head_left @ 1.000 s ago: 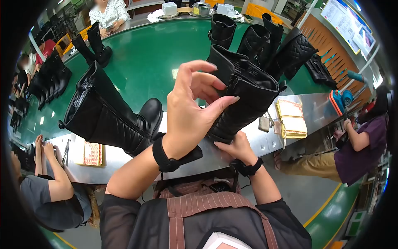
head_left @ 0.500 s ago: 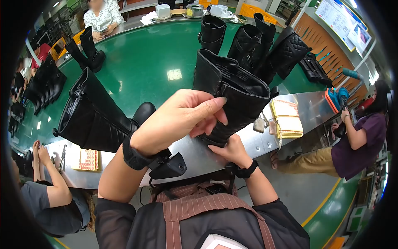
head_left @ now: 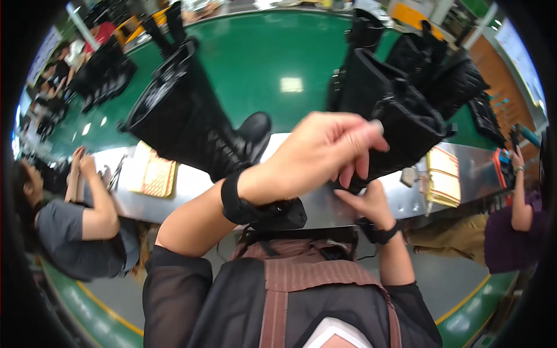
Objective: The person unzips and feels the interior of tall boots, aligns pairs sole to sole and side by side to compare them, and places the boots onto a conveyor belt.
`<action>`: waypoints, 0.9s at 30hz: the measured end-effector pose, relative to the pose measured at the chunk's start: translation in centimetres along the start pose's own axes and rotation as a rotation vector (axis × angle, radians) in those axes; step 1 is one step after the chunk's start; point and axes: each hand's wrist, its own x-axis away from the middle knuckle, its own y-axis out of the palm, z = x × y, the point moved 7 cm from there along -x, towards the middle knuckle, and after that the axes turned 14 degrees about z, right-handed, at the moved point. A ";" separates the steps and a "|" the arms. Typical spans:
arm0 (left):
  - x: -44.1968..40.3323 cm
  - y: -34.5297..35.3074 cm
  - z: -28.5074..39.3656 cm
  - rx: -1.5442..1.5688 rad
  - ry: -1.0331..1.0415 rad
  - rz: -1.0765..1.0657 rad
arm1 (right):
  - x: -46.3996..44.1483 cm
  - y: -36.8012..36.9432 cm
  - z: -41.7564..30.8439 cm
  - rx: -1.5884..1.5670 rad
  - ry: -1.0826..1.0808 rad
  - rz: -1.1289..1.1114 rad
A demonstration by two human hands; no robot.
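Note:
A tall black boot [head_left: 400,130] stands upright, slightly tilted, in front of me, its open top facing up. My left hand [head_left: 322,153] is at the upper side of this boot, near its zip, thumb and fingers pinched together; what lies between them is too small and blurred to make out. Low on the same boot is my right hand [head_left: 371,204], gripping it near the bottom, with its thumb to the left and its other fingers partly hidden. Left of my hands, a second black boot [head_left: 185,116] leans with its toe pointing away; neither hand touches it.
Green table [head_left: 261,58] with a metal edge [head_left: 325,211]. Several black boots [head_left: 458,81] stand behind at right, others [head_left: 104,72] at left. Stacks of printed sheets lie left [head_left: 156,174] and right [head_left: 444,177]. One person [head_left: 81,226] is at left, another [head_left: 516,232] at right.
My left hand's thumb and fingers have come together from an open curve and moved lower on the boot. The head view has turned, shifting most things to the right in the picture.

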 end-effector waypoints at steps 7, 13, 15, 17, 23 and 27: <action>13.6 -12.8 -7.5 -1.100 -0.496 0.133 | -1.7 0.6 2.4 -0.233 0.160 -0.125; 13.1 -18.4 -11.4 -0.839 -0.077 0.572 | -2.4 1.6 0.2 -0.306 0.116 -0.127; 11.1 -17.5 -14.3 -0.320 -0.148 0.558 | -2.1 2.3 -0.3 -0.358 0.227 -0.106; 9.8 -16.4 -14.7 -0.247 -0.133 0.587 | -1.8 3.3 0.0 -0.454 0.301 -0.060; 7.6 -11.4 -15.5 0.489 -0.238 0.634 | -0.7 6.0 0.3 -1.031 0.465 0.004; 7.1 -10.2 -14.7 0.673 -0.236 0.594 | -0.9 5.9 -0.3 -1.211 0.435 0.021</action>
